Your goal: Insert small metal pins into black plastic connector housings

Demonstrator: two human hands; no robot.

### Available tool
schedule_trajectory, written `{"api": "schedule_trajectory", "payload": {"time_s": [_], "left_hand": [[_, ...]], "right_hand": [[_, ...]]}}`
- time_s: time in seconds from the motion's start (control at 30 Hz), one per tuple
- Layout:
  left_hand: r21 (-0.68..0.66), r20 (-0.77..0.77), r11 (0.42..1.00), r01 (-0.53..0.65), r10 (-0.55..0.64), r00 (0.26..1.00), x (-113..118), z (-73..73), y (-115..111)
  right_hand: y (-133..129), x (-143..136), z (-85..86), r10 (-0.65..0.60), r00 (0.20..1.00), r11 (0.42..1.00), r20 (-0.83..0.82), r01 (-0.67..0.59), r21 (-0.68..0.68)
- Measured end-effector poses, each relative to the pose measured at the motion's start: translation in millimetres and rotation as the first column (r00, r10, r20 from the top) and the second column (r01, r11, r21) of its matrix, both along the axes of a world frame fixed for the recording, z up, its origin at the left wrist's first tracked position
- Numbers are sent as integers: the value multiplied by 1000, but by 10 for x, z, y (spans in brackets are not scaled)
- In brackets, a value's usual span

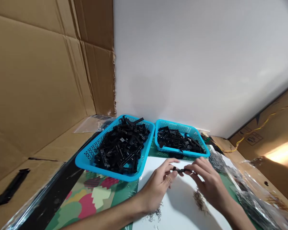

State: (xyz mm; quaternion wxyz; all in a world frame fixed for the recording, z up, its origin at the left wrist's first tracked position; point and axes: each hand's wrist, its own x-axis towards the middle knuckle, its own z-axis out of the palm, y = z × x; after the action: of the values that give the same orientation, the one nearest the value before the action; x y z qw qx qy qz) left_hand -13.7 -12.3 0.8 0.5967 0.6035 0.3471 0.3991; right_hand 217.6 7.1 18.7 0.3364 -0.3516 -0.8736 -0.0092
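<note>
Over a white sheet (pixel 177 204), my left hand (pixel 158 180) and my right hand (pixel 207 179) come together on a small, slim black plastic part (pixel 180 170). The left thumb and fingers pinch one end of it, while the right fingers close round the other end and partly hide it. Under my left wrist lies a pile of small silvery metal pieces (pixel 155 215), partly covered by the arm. A second pile of small brownish metal pieces (pixel 199 199) sits beside my right hand.
Behind my hands stand a larger blue basket (pixel 145 163) and a smaller blue basket (pixel 182 122), both filled with black plastic parts. Clear plastic bags (pixel 256 204) lie at the right. One long black part (pixel 11 188) rests on cardboard at the left. A white wall (pixel 182 57) rises behind.
</note>
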Motion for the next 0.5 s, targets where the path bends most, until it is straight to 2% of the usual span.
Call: {"api": "schedule_trajectory", "payload": {"time_s": [0.07, 0.13, 0.2, 0.3, 0.4, 0.5], "left_hand": [[-51, 24, 998, -34, 36, 999, 13, -20, -1], [-66, 21, 996, -63, 64, 998, 29, -36, 3], [-59, 4, 995, -83, 83, 997, 41, -57, 15], [-45, -22, 993, -112, 111, 994, 50, -90, 37], [-34, -34, 988, -153, 152, 988, 53, -92, 35], [-47, -23, 984, -172, 171, 985, 54, -48, -2]], "right_hand": [[210, 49, 142, -28, 1000, 998, -2, 28, 58], [487, 104, 286, -172, 983, 981, -67, 177, 74], [779, 132, 412, -348, 934, 937, -76, 350, 5], [1042, 59, 554, -367, 929, 930, -44, 365, -47], [915, -135, 617, -308, 951, 951, -22, 306, -51], [548, -321, 521, -156, 980, 986, 127, 163, -41]]}}
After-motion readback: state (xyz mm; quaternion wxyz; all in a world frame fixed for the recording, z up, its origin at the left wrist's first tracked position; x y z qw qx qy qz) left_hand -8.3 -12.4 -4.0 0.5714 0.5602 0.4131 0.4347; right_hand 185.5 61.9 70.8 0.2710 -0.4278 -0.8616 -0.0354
